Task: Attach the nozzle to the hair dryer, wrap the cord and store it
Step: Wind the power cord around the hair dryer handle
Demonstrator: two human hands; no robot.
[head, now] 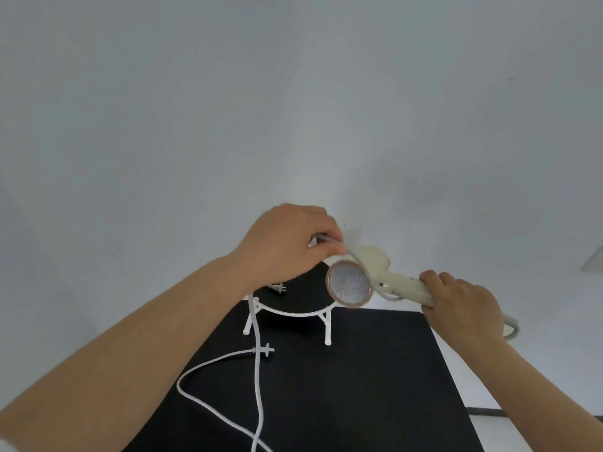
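Note:
A cream hair dryer is held in the air above a black mat, its round mesh rear grille facing me. My right hand grips its handle. My left hand pinches the white cord just left of the dryer body, and the cord passes over the grille to the handle. The rest of the cord hangs down in a loop onto the mat, with the plug lying below the stand. The dryer's front end is hidden behind its body.
A round black-topped stand with white legs sits on the black mat under my hands. A second small plug-like piece lies on its top. A dark cable runs at the right edge.

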